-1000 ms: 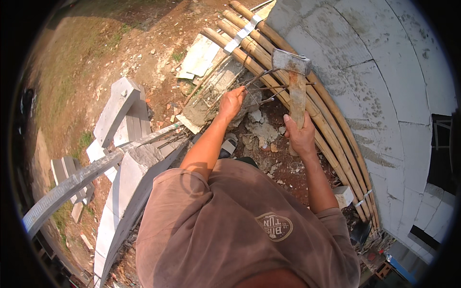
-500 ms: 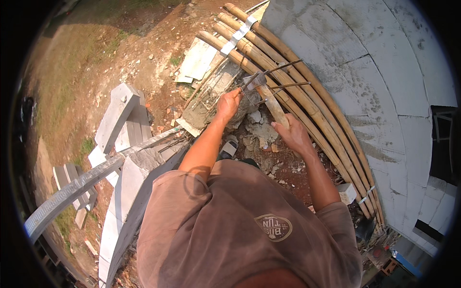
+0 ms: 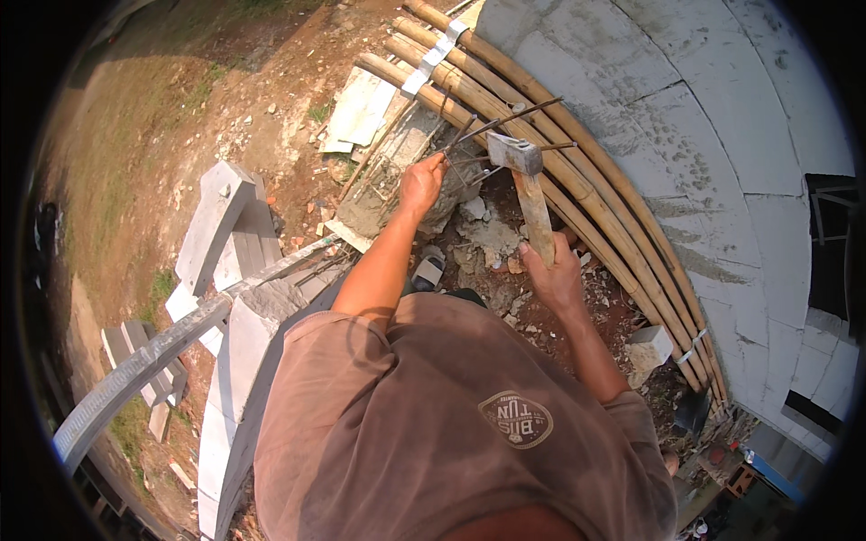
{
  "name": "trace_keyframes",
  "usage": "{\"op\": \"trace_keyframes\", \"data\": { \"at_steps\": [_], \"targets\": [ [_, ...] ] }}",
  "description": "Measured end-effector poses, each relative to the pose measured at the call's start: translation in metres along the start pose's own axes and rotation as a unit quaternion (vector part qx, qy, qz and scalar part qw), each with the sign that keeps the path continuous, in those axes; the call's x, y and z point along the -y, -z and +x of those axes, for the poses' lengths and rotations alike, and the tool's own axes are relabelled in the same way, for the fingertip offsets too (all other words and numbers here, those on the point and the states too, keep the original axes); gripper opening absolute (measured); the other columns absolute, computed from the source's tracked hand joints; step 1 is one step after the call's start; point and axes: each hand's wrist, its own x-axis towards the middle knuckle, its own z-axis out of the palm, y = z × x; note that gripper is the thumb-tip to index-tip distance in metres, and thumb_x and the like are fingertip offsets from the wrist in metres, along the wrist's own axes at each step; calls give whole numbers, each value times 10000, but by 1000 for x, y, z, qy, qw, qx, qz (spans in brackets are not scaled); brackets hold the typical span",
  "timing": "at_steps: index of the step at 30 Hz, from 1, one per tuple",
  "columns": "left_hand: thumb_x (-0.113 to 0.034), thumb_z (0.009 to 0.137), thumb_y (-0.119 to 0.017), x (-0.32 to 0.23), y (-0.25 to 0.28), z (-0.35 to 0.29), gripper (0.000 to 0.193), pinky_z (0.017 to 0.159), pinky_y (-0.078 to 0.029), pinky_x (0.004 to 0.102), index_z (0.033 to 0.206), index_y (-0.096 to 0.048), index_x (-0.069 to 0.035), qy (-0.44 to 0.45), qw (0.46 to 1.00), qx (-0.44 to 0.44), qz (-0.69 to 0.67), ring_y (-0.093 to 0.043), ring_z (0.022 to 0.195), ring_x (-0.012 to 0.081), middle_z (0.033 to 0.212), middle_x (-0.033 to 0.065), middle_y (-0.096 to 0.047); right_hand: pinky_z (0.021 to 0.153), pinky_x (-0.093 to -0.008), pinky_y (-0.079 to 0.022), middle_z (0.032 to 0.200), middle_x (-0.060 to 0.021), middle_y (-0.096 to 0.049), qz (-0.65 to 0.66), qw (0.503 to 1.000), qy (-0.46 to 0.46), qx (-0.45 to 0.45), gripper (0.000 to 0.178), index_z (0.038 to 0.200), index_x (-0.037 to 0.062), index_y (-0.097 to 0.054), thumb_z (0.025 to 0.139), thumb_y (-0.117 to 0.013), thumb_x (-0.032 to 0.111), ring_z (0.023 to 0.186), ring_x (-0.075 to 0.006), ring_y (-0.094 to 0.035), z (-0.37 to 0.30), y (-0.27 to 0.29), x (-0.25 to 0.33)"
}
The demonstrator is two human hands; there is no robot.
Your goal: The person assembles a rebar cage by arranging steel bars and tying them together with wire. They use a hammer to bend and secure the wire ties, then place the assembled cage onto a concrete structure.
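My right hand is wrapped round the wooden handle of a hammer. Its grey metal head is held up over several thin steel rods and the bamboo poles, apart from my left hand. Closed at the fingertips, my left hand grips a thin dark steel rod to the left of the hammer head. The rods stick out from a rough concrete block, which lies partly under my left hand. Where the rods enter the concrete is hard to make out.
Long bamboo poles, bound by a pale band, curve along a grey block wall on the right. At left are a long metal pole and pale blocks. Rubble covers the ground below my hands.
The hammer head has lifted away from the rods beside my left hand and moved right. My right hand has moved slightly lower, while my left hand keeps its grip nearly in place.
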Motion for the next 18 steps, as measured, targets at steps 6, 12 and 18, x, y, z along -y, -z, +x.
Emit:
{"op": "trace_keyframes", "data": {
  "at_steps": [6,12,18],
  "targets": [
    [-219,865,-604,-9,0,-2,227,723,-493,431,1049,-666,-102,1,1000,11,0,-629,860,374,938,185,-656,678,-398,-500,783,-192,-656,-114,993,-5,26,364,1031,2,-558,863,-616,320,740,-342,-661,-2,-11,-31],
    [-246,871,-593,-2,-3,-3,225,728,-497,435,1039,-670,-116,5,1000,2,4,-629,852,369,935,174,-658,678,-426,-494,802,-200,-641,-56,985,110,-119,381,1099,-10,-494,869,-616,268,756,-377,-643,25,0,16],
    [-269,876,-590,-4,-9,-5,236,725,-502,433,1033,-676,-115,-31,999,-1,10,-640,841,351,922,156,-670,706,-520,-456,836,-274,-624,-158,986,-32,-29,399,1110,-6,-459,879,-555,304,799,-462,-602,51,-14,-2]
  ]
}}
